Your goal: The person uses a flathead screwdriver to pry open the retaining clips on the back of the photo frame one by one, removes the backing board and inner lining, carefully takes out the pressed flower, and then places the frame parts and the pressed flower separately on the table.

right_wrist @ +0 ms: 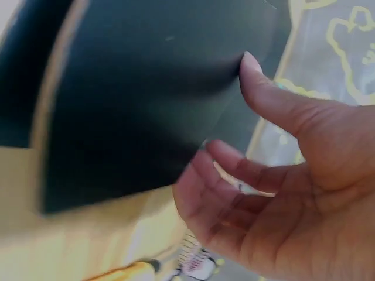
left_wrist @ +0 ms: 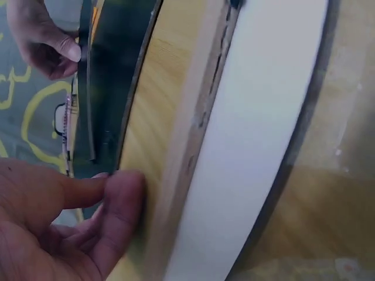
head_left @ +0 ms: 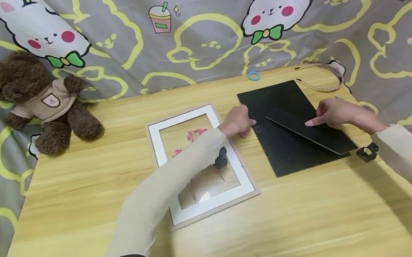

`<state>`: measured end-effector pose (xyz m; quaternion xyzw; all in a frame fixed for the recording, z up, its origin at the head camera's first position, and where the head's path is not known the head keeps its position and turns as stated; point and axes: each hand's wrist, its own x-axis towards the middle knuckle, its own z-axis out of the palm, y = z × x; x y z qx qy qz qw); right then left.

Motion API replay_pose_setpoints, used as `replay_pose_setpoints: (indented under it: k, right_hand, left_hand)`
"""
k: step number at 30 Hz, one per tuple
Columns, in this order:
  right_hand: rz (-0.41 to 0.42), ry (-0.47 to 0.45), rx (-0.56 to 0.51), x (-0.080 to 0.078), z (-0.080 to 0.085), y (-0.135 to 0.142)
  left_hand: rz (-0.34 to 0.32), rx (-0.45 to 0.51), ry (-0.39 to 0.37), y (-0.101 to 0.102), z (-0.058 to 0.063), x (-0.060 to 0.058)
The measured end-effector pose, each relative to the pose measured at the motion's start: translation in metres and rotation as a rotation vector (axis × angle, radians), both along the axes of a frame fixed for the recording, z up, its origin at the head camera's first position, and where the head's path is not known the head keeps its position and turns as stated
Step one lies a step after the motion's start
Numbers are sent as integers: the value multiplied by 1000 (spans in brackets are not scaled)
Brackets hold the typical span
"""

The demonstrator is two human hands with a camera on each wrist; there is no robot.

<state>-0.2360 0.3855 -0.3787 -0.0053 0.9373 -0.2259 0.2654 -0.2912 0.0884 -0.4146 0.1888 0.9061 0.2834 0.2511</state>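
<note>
A black picture-frame backing board (head_left: pixel 288 161) lies on the right of the table, its black stand flap (head_left: pixel 322 135) tilted up at an angle. My left hand (head_left: pixel 237 121) pinches the board's left edge between thumb and fingers; the left wrist view shows this hand (left_wrist: pixel 76 216) close up. With the thumb on top and fingers beneath, my right hand (right_wrist: pixel 275 170) grips the edge of the flap (right_wrist: pixel 135 105). Under my left forearm lies a picture frame (head_left: pixel 216 209) with a white mat (head_left: pixel 245 186), clear panes and pink pressed flowers (head_left: pixel 197 134), partly hidden by the sleeve.
A brown teddy bear (head_left: pixel 50 101) sits at the table's back left. At the back lie a blue ring (head_left: pixel 254 76) and a braided headband (head_left: pixel 333 70). A patterned curtain (head_left: pixel 194 39) hangs behind. Black wrist devices show at both wrists.
</note>
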Motion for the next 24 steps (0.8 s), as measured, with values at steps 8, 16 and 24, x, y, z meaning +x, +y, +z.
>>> replay_pose_setpoints:
  k: [8, 16, 24]
  right_hand:
    - [179, 139, 110, 4, 34, -28]
    - [287, 412, 65, 33, 56, -110]
    - [300, 153, -330, 56, 11, -207]
  left_hand:
    - [-83, -10, 352, -53, 33, 11]
    - [130, 16, 422, -172, 40, 22]
    - [344, -66, 186, -270, 22, 27]
